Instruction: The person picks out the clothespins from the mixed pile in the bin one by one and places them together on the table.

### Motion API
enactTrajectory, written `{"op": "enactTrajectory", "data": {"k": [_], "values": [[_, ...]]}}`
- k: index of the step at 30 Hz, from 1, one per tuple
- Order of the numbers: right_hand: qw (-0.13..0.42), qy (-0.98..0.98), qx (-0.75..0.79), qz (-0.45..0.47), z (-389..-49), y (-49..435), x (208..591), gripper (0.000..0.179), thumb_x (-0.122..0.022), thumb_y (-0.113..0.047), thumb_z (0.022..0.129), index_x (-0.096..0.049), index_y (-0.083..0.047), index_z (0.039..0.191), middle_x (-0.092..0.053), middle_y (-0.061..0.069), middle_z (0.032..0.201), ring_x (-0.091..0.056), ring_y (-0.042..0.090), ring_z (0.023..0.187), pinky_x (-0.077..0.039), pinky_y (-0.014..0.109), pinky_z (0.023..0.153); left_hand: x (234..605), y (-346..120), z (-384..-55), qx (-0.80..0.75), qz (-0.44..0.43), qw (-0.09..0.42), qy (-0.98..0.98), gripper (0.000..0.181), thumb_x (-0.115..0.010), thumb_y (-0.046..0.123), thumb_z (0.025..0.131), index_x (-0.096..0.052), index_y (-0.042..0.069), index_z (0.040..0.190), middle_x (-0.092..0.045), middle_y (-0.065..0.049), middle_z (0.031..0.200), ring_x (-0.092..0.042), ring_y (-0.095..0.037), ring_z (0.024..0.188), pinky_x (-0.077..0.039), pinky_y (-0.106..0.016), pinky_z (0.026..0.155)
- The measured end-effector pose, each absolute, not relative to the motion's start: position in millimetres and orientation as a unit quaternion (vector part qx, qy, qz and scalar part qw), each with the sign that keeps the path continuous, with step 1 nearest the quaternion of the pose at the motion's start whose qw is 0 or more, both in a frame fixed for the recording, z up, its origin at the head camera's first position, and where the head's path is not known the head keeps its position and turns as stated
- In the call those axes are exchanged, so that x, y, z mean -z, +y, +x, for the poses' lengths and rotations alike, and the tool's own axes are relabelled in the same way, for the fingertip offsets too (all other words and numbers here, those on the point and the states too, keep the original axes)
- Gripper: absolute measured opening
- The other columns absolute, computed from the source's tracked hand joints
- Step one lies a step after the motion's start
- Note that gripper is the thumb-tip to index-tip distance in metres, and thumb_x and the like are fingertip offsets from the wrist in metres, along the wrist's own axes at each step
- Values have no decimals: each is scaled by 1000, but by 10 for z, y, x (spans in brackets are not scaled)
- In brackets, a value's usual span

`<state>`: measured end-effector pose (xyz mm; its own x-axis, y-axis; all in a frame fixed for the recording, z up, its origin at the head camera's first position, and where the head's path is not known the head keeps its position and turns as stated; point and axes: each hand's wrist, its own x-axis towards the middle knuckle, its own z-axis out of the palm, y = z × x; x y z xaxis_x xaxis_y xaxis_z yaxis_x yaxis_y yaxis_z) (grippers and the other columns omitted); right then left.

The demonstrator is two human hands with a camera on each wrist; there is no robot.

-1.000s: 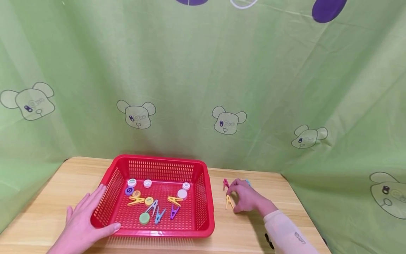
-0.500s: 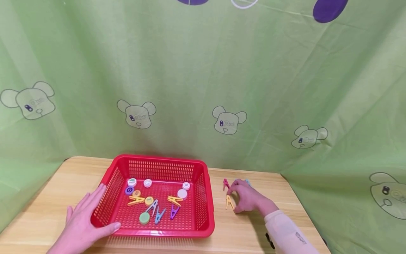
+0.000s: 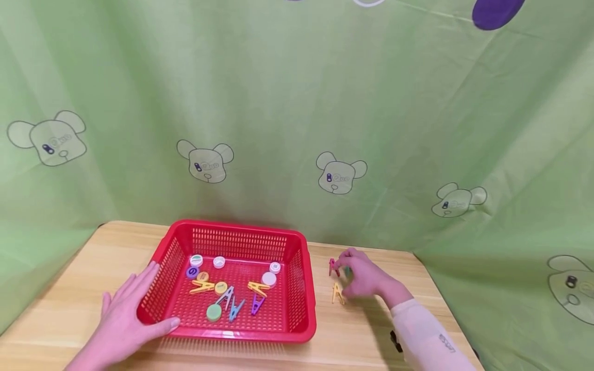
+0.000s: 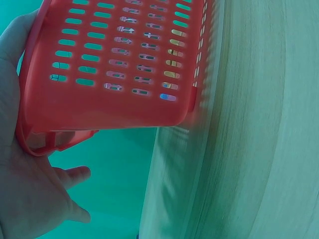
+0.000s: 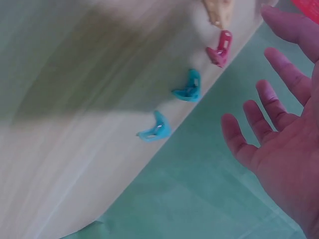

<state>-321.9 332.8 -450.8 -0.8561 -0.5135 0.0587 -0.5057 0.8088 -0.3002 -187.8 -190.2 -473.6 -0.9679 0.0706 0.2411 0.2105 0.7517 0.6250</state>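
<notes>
My left hand (image 3: 122,319) rests on the near left corner of a red plastic basket (image 3: 241,336), its fingers straight along the left rim and the thumb at the front rim. In the left wrist view the palm lies against the basket's rim (image 4: 37,144). My right hand (image 3: 364,275) hovers over several clothespins right of the basket, fingers slightly bent and apart with nothing between them. Nearby lie a pink clothespin (image 5: 220,49), a yellow clothespin (image 3: 337,292), a teal clothespin (image 5: 189,89) and a light blue clothespin (image 5: 157,127), the last hidden behind the hand in the head view.
Inside the basket lie several bottle caps, among them a green cap (image 3: 214,312), and several clothespins, including a purple clothespin (image 3: 257,305). A green curtain (image 3: 278,129) with bear faces hangs behind the wooden table (image 3: 352,340).
My right hand has moved off the yellow clothespin, a little farther back toward the pink and teal ones. The head view has shifted slightly; the left hand stays on the basket.
</notes>
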Motion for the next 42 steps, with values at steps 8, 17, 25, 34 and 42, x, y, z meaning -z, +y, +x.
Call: {"op": "enactTrajectory", "data": {"k": [8, 17, 25, 34, 42], "values": [[-10, 949, 145, -279, -3293, 3237, 4380, 53, -91, -13, 58, -72, -23, 106, -52, 12, 124, -47, 33, 115, -47, 52, 93, 4725, -1915, -1876, 344, -74, 100, -931, 122, -82, 59, 73, -12, 15, 162, -21, -21, 162, -16, -58, 138, 19, -75, 99], [-13, 950, 150, -274, -3337, 3101, 4161, 57, -90, -16, 61, -72, -10, 115, -51, 13, 126, -45, 38, 120, -44, 56, 96, 4736, -1928, -1882, 342, -75, 106, -931, 122, -82, 59, 73, -12, 15, 162, -21, -20, 162, -16, -57, 139, 19, -75, 100], [-24, 946, 146, -290, -3368, 2905, 3973, 57, -91, -19, 62, -72, -17, 116, -52, 9, 128, -44, 35, 121, -42, 54, 99, 4743, -1909, -1873, 344, -80, 113, -929, 121, -84, 57, 72, -15, 14, 162, -24, -21, 161, -17, -58, 138, 18, -76, 100], [0, 942, 167, -290, -3362, 2612, 3801, 57, -90, -18, 65, -72, -18, 118, -49, 8, 135, -39, 32, 127, -43, 54, 100, 4739, -1908, -1877, 346, -75, 106, -929, 121, -82, 60, 73, -14, 14, 162, -23, -21, 161, -17, -57, 138, 18, -76, 100], [1, 933, 173, -314, -3389, 2310, 3662, 59, -94, -20, 65, -72, -15, 119, -48, 7, 135, -38, 29, 127, -44, 52, 99, 4738, -1903, -1873, 349, -75, 106, -928, 121, -82, 60, 73, -14, 15, 162, -24, -21, 161, -17, -57, 138, 18, -75, 100]]}}
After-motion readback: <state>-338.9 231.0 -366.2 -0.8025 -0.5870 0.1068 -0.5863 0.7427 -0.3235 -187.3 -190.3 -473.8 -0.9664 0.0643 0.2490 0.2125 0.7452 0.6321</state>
